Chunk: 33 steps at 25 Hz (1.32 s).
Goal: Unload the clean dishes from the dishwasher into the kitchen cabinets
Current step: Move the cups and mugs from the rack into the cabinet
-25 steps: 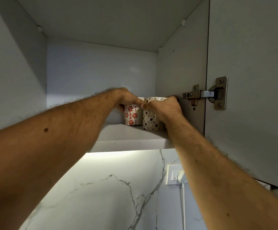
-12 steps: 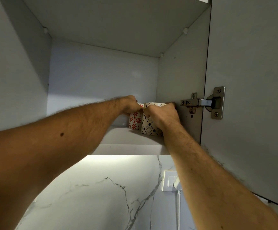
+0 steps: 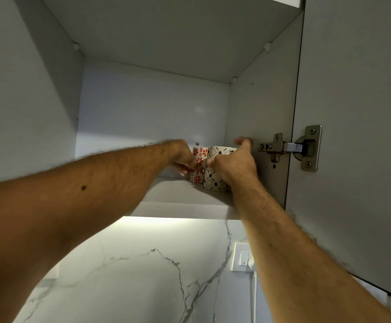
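Two cups: both stand upright on the shelf (image 3: 185,194) inside the open cabinet, at its right end, touching or nearly so.
Red cup (image 3: 199,164): white with red flowers; left of the pair and a little further back.
Black cup (image 3: 214,176): white with black diamonds and dashes; right of the pair, just beside the cabinet's right wall (image 3: 259,108).
Left hand (image 3: 182,159): reaches in from the left; its fingers are curled against the left side and front of the red cup, and their tips cross the cup's flowered face. Whether they truly clamp it cannot be told, though they wrap round it.
Right hand (image 3: 234,164): covers the right side of the black cup; thumb lies on the cup's front near the red cup, while the fingers (image 3: 243,142) lift straight and loose above the rim, apart from it.
Hinge (image 3: 290,148): metal, on the door (image 3: 353,113) just right of the right hand.
Below: lit marble wall (image 3: 143,264) and a socket (image 3: 242,257) with a white plug.
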### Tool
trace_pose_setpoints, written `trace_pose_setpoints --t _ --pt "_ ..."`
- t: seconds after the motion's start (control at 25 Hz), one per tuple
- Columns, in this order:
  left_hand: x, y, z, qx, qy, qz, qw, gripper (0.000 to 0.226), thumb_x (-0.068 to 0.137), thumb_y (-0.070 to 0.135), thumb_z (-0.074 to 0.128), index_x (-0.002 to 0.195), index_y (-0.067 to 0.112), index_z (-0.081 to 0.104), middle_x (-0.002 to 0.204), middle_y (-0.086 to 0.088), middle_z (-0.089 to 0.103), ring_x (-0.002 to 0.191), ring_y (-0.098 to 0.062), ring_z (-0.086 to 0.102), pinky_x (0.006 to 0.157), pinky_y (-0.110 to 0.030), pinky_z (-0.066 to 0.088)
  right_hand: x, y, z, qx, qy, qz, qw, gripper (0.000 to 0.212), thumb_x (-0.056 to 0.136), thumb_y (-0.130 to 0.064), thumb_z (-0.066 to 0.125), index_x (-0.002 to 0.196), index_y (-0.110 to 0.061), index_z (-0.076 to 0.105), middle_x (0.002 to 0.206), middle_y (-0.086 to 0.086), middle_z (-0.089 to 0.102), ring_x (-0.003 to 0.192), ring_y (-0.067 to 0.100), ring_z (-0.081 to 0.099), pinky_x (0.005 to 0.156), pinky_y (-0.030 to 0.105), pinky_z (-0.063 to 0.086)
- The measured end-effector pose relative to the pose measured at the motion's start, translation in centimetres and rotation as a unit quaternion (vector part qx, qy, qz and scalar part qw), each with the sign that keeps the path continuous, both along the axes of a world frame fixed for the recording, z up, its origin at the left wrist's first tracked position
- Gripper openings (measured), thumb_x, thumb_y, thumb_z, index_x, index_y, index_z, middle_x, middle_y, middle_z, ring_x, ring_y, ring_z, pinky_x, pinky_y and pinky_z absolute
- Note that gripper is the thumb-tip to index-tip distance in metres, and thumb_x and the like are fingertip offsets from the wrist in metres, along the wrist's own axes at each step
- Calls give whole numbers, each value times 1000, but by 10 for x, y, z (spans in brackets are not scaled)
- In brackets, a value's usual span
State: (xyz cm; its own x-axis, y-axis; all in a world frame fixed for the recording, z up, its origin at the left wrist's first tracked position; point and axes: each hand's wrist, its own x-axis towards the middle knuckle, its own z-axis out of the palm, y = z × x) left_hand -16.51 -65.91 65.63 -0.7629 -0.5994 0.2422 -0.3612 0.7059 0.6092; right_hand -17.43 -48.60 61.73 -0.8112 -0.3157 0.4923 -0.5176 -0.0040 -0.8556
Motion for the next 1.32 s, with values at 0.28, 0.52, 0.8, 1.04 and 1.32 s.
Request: trace_pose_setpoints --t 0.28,0.52,0.8,1.04,1.32 --pt "-9 2 -7 -50 49 -28 997 25 78 12 80 98 2 69 89 -12 75 79 -22 74 80 -38 60 -4 -4 2 17 1 -12 1000 55 83 -21 69 130 -23 42 111 3 61 81 16 59 52 22 44" --pt "-14 -1 -8 -56 55 -63 995 15 87 6 69 98 -3 66 92 -13 72 82 -23 72 83 -37 60 -3 -2 2 32 15 -21 999 56 82 -21 71 130 -21 42 105 1 58 72 12 55 49 22 41" --pt "-18 2 -9 -144 32 -52 988 13 87 9 68 97 0 67 97 -11 72 90 -23 70 86 -40 58 -3 1 1 82 72 -73 991 62 74 -24 86 125 -22 51 99 -3 55 87 15 54 50 21 38" --pt "-13 9 -6 -149 1 -28 989 11 87 15 71 94 7 69 89 -9 74 77 -19 73 76 -35 61 0 -2 3 91 137 -154 974 23 92 -27 69 114 -20 67 107 5 67 83 18 59 60 28 48" --pt "2 19 -3 -129 -9 -40 991 8 88 10 70 95 7 69 89 -9 73 71 -16 72 68 -27 60 6 3 5 87 132 -156 975 25 91 -18 62 115 -15 69 106 6 67 81 19 59 66 34 55"
